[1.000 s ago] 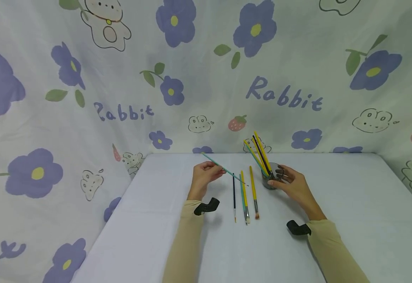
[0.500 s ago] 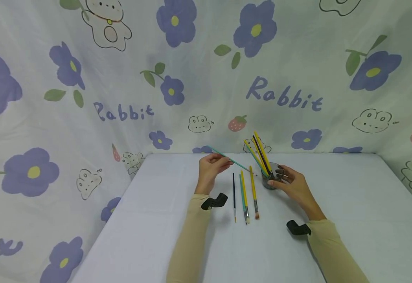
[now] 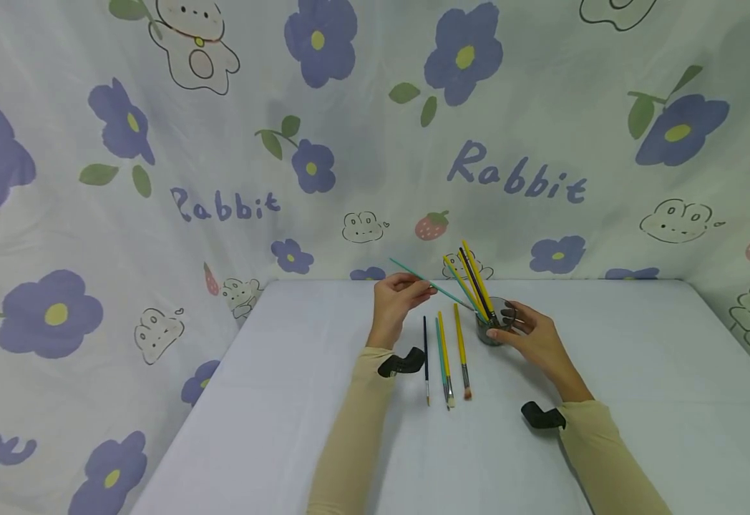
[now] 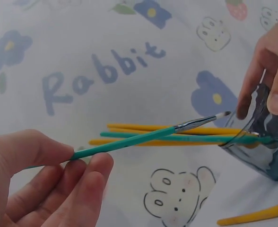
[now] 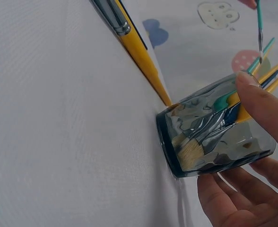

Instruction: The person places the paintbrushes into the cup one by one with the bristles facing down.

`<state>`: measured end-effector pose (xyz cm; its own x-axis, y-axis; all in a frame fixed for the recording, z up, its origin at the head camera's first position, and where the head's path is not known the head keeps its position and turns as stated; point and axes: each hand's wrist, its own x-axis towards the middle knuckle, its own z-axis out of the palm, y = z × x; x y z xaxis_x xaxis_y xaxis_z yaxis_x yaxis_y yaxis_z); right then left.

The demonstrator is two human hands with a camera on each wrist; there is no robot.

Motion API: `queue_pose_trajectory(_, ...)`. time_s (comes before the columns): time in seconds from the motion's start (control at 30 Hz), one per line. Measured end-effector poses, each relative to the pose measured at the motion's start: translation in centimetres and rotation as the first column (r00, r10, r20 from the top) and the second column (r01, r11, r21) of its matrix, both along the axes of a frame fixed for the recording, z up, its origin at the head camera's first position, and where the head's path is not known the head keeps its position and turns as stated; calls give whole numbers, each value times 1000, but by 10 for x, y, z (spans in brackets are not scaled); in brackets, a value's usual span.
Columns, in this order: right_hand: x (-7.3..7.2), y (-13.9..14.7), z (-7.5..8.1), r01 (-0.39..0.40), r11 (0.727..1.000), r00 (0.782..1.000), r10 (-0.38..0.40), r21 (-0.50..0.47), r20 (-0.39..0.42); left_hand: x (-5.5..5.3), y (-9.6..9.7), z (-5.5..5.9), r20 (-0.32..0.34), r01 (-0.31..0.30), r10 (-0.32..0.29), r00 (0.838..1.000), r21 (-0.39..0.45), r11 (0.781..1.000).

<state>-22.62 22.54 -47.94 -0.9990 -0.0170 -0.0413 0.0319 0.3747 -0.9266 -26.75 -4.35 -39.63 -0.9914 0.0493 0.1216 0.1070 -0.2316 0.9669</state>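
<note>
My left hand (image 3: 399, 306) pinches a thin teal paintbrush (image 4: 129, 142) between thumb and fingers. The brush slants down to the right, its small bristle tip close to the rim of a dark clear glass (image 5: 214, 137). Around the side of that glass, my right hand (image 3: 536, 343) curls its thumb and fingers. Several brushes (image 3: 471, 275) with yellow, teal and dark handles lean inside it, bristles down, as the right wrist view shows. Whether the held brush's tip is past the rim is hard to tell in the head view; in the left wrist view it looks just outside.
Several loose brushes lie on the white table (image 3: 259, 429) left of the glass: a dark one (image 3: 426, 357), a teal one and a yellow one (image 3: 446, 350) side by side, and another yellow one (image 3: 461, 343). A printed cloth (image 3: 375, 143) hangs behind the table.
My left hand has moved right and slightly up, bringing the teal paintbrush's tip from above the loose brushes over to the glass. The right hand and the glass have stayed put.
</note>
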Motion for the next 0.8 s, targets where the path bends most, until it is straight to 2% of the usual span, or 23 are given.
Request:
queue_pose_trajectory(0.27,1,0,1,-1,1000,1000,1,-4,-5,0,12,2,-21,10,-12,1000,-63,998)
queue_pose_trajectory(0.5,1,0,1,-3,1000,1000,3,1,-10,1,22,2,-14,24,-26,1000,-106,994)
queue_pose_trajectory(0.8,1,-1,3,-2,1000,1000,2,5,9,4,34,2,-54,32,-42,998,-182,983)
